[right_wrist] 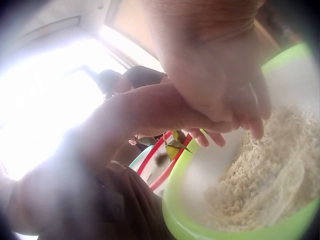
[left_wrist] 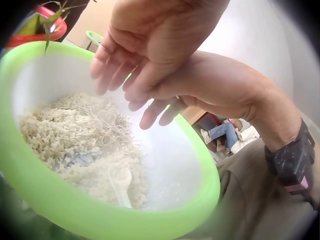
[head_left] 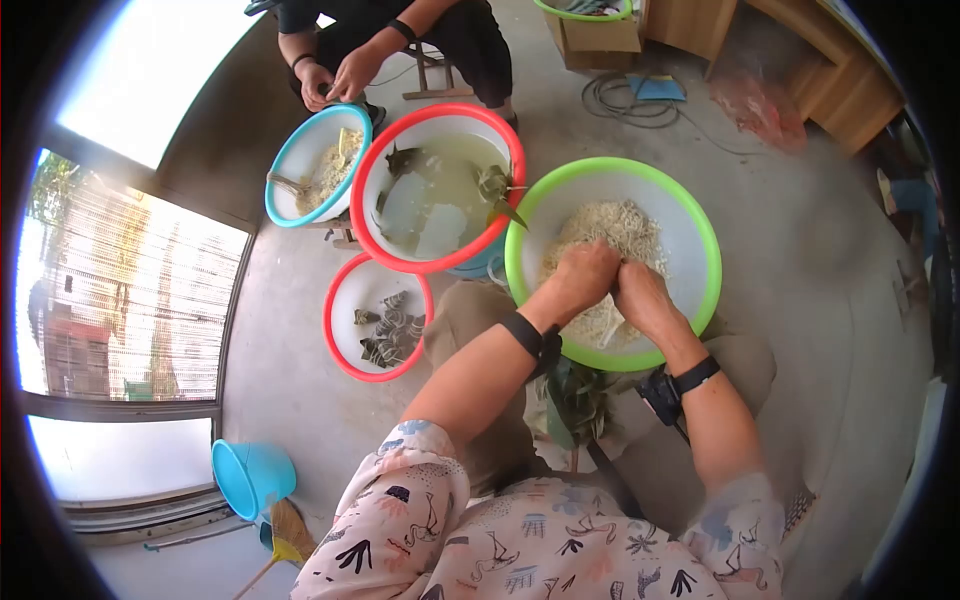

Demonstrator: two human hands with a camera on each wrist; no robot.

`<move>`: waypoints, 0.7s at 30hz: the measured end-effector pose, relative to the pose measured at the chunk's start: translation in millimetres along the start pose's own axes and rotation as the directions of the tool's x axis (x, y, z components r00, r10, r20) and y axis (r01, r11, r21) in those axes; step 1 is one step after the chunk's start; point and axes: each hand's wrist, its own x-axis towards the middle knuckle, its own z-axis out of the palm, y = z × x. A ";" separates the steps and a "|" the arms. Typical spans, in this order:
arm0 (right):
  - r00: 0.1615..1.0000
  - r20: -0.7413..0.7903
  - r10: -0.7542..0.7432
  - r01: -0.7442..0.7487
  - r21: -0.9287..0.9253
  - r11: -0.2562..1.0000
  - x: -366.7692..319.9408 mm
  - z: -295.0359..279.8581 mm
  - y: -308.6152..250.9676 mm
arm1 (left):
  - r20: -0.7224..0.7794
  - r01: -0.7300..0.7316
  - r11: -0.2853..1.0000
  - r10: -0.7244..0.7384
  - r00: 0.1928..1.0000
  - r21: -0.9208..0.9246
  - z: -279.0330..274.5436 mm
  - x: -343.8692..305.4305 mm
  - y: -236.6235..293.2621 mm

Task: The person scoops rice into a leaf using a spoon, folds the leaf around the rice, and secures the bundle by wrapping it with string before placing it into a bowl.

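Observation:
Above the green-rimmed basin (head_left: 712, 262), my left hand (head_left: 588, 274) and right hand (head_left: 645, 298) meet at the fingers. In the left wrist view, the left hand (left_wrist: 155, 40) is uppermost, its fingers loosely extended and touching the right hand (left_wrist: 210, 82). The right wrist view shows the right hand (right_wrist: 215, 75) crossing close over the left hand (right_wrist: 165, 107), with fingertips hanging down. No held object shows in either. Pale rice-like grains (left_wrist: 75, 135) with thin shreds fill the basin's bottom, below the hands. A white spoon (left_wrist: 120, 186) lies on the grains.
A red-rimmed basin (head_left: 516, 150) of cloudy liquid with leaves stands left of the green one. Below it, a smaller red-rimmed basin (head_left: 329, 322) holds wrapped leaf bundles. Another person (head_left: 400, 40) sits behind a blue-rimmed basin (head_left: 272, 190). Green leaves (head_left: 580, 400) lie near my lap.

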 end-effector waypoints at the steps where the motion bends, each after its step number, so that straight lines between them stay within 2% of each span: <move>1: 1.000 0.000 -0.003 0.003 -0.001 1.000 -1.2 2.5 2.0 | -0.016 -0.003 1.000 0.003 1.000 0.000 3.4 0.0 -1.3; 6: 0.998 0.055 0.003 -0.001 -0.024 1.000 0.0 0.7 1.4 | -0.001 0.012 1.000 -0.012 1.000 0.000 5.5 4.6 0.4; 15: 0.998 0.055 0.022 -0.021 -0.019 1.000 -1.1 5.7 5.5 | 0.033 0.009 0.999 -0.010 0.999 0.032 6.3 3.6 2.4; 21: 1.000 0.029 -0.006 0.006 -0.009 1.000 -2.2 6.0 4.8 | -0.038 -0.044 0.999 0.045 0.998 0.026 10.4 2.1 -0.8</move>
